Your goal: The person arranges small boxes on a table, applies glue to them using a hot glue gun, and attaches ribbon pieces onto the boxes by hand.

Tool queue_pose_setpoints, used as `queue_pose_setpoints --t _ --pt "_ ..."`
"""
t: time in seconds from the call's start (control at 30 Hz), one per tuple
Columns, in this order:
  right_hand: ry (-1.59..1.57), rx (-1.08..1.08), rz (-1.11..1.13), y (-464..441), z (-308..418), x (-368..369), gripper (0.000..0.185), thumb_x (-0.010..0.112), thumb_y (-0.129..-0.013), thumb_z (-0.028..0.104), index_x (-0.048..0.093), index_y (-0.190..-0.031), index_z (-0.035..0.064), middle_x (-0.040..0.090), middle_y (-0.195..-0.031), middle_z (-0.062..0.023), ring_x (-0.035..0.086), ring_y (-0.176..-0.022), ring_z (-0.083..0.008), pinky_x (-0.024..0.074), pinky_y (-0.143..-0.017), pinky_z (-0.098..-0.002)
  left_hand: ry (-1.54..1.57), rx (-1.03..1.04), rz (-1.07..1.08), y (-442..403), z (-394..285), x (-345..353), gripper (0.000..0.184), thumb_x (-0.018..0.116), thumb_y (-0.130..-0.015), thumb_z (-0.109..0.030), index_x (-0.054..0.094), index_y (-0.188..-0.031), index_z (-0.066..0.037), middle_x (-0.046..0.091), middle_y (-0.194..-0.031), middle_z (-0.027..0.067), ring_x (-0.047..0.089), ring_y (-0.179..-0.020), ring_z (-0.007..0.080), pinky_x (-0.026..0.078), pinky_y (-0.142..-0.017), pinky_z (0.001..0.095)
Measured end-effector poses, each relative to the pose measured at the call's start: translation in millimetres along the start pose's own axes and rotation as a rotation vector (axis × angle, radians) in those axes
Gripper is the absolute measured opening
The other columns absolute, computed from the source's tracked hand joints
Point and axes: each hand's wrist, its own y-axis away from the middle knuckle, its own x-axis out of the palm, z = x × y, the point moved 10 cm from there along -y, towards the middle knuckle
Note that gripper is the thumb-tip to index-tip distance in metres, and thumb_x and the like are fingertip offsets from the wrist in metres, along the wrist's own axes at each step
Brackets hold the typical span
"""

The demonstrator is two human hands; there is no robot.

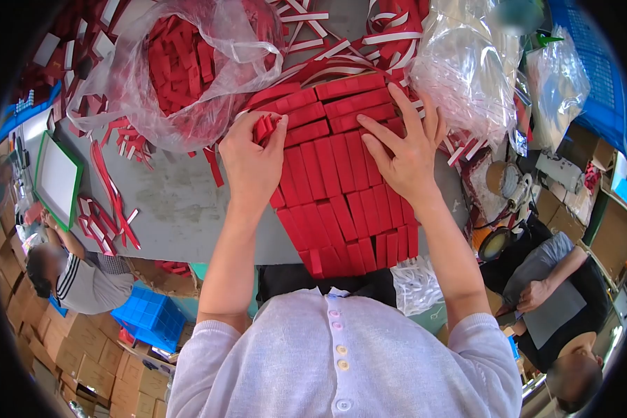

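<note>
Red blocks (327,167) sit packed tightly together in the middle of the grey bench (181,195), in rows that run down to its near edge and a little past it, in front of the wearer's body. At the far end of this packing the blocks lie crosswise in two columns, with a dark seam between them; nearer the body they run lengthwise, side by side, and a narrow dark gap shows in the row closest to the near edge.

The left hand (253,160) is curled nearly closed, thumb and fingers around a small bunch of red pieces (265,128), at the far left corner of the packed rows. The right hand (407,150) is spread wide with nothing in its grasp, its fingers laid over the far right part of the rows.

Toward the bench's far left corner, a clear plastic bag (108,87) stands open, full of red pieces. Loose red-and-white strips (108,198) lie near the left edge, close to a green-rimmed tray (75,182). Toward the far right corner sits a clear wrapped bundle (460,70). Beyond the left edge is one person (94,282); beyond the right, another person (554,279) has a grey sheet (552,317).
</note>
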Motion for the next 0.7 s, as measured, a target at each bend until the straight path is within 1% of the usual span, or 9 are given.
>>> queue_pose_setpoints --t 0.1,0.17,0.43,0.5,0.57,0.6,0.63,0.67,0.7 --pt "-0.008 0.009 0.005 -0.3 -2.0 2.5 0.024 0.07 -0.076 0.026 0.072 -0.1 0.0267 0.044 -0.138 -0.004 0.032 -0.128 -0.0326 0.0187 -0.105 -0.0455 0.013 -0.033 -0.001 1.1 1.7 -3.0 0.013 0.069 -0.078 -0.007 0.062 -0.082 0.003 0.062 -0.074 0.0128 0.057 -0.06 0.0213 0.045 -0.058 0.0294" --pt "-0.016 0.001 -0.031 1.1 -4.8 3.5 0.022 0.07 -0.076 0.03 0.072 -0.097 0.0275 0.043 -0.139 -0.0037 0.032 -0.128 -0.034 0.0203 -0.103 -0.053 0.012 -0.024 -0.008 1.3 1.8 -5.4 0.013 0.069 -0.078 -0.007 0.062 -0.081 0.003 0.061 -0.074 0.0125 0.056 -0.059 0.0207 0.044 -0.058 0.0288" --pt "-0.032 -0.001 0.008 0.7 -4.5 3.3 0.023 0.069 -0.076 0.031 0.072 -0.098 0.0264 0.042 -0.14 -0.0056 0.031 -0.129 -0.0343 0.0191 -0.104 -0.0525 0.03 -0.026 -0.012 5.2 2.3 -8.6 0.013 0.07 -0.078 -0.007 0.061 -0.081 0.003 0.062 -0.073 0.0125 0.055 -0.058 0.0196 0.043 -0.056 0.0279" --pt "-0.029 -0.007 0.004 0.2 -3.1 0.1 0.023 0.068 -0.076 0.031 0.072 -0.099 0.0258 0.042 -0.14 -0.0061 0.031 -0.129 -0.0341 0.019 -0.105 -0.0523 0.03 -0.016 -0.007 5.7 1.7 -9.9 0.014 0.07 -0.078 -0.008 0.061 -0.081 0.003 0.061 -0.071 0.0113 0.053 -0.058 0.0174 0.043 -0.056 0.0273" --pt "-0.018 -0.045 0.015 -3.7 3.2 -5.1 0.033 0.065 -0.08 0.03 0.067 -0.111 0.0196 0.041 -0.141 -0.0086 0.031 -0.13 -0.0341 0.0196 -0.105 -0.0524 0.061 -0.029 -0.014 5.3 1.7 -14.1 0.015 0.07 -0.078 -0.008 0.061 -0.081 0.003 0.06 -0.07 0.0109 0.052 -0.057 0.0156 0.042 -0.056 0.027" --pt "-0.021 -0.049 0.011 -9.3 4.3 -6.8 0.033 0.065 -0.08 0.03 0.067 -0.111 0.0196 0.041 -0.141 -0.0086 0.031 -0.13 -0.0341 0.0196 -0.105 -0.0524 0.09 -0.046 -0.018 5.3 3.3 -16.5 0.015 0.07 -0.079 -0.009 0.062 -0.081 0.003 0.06 -0.069 0.0106 0.05 -0.057 0.0139 0.042 -0.055 0.0266" --pt "-0.079 -0.07 -0.066 -16.9 6.2 -15.8 0.04 0.063 -0.082 0.031 0.061 -0.118 0.0148 0.04 -0.141 -0.0097 0.031 -0.131 -0.0342 0.0201 -0.105 -0.052 0.087 -0.045 -0.021 5.5 5.0 -18.5 0.015 0.07 -0.079 -0.009 0.062 -0.081 0.003 0.06 -0.069 0.0106 0.05 -0.057 0.0139 0.042 -0.055 0.0266" --pt "-0.135 -0.087 -0.141 -24.6 8.0 -26.4 0.047 0.06 -0.084 0.032 0.056 -0.125 0.01 0.039 -0.142 -0.0109 0.03 -0.132 -0.0344 0.0206 -0.106 -0.0516 0.104 -0.061 -0.037 5.4 10.0 -21.3 0.016 0.07 -0.079 -0.01 0.062 -0.082 0.004 0.059 -0.067 0.0088 0.048 -0.057 0.0117 0.041 -0.054 0.0262" --pt "-0.081 -0.121 -0.163 -36.1 18.7 -33.5 0.06 0.054 -0.087 0.039 0.043 -0.134 0.002 0.038 -0.143 -0.0125 0.03 -0.133 -0.0352 0.0209 -0.107 -0.0502 0.121 -0.076 -0.052 5.1 13.4 -24.4 0.017 0.071 -0.079 -0.011 0.062 -0.082 0.004 0.058 -0.065 0.0071 0.046 -0.057 0.0096 0.04 -0.054 0.0258"
